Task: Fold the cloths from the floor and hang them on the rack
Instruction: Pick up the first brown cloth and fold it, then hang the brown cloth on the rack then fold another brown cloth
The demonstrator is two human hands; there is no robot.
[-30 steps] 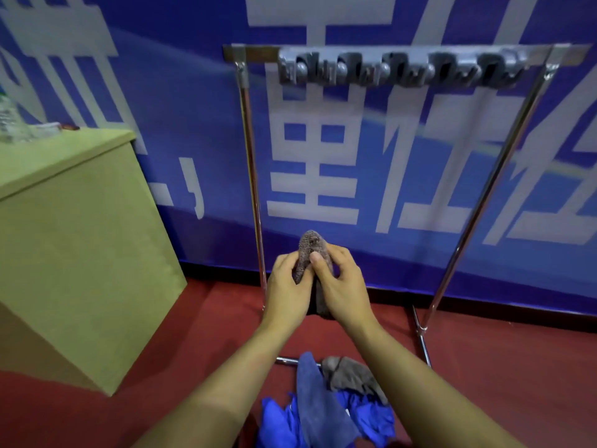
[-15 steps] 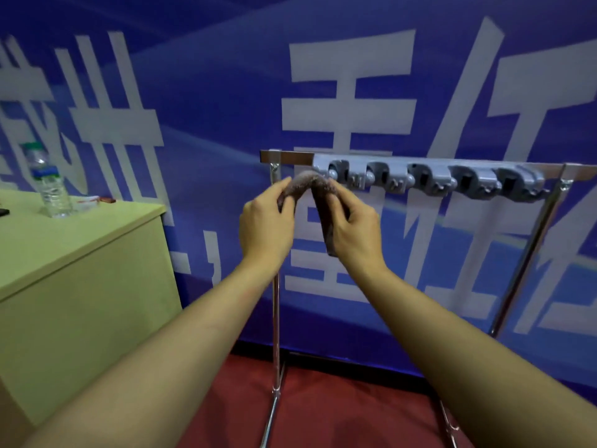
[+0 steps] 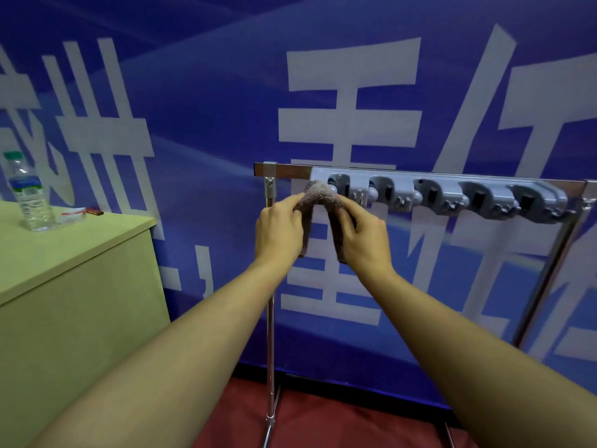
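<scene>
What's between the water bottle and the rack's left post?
In the head view, between the water bottle and the rack lie a small white item, a small red-brown item and blue banner.

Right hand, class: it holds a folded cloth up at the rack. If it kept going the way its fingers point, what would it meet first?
Probably the grey clip holder on the rack, at its leftmost clip. The right hand points up and forward with the brown cloth leading; depth is unclear.

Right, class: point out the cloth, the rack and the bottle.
cloth [image 3: 318, 193], head view, on the folded top between the hands.
rack [image 3: 270, 318], head view, on the left upright pole.
bottle [image 3: 29, 195], head view, on the clear body below the label.
</scene>
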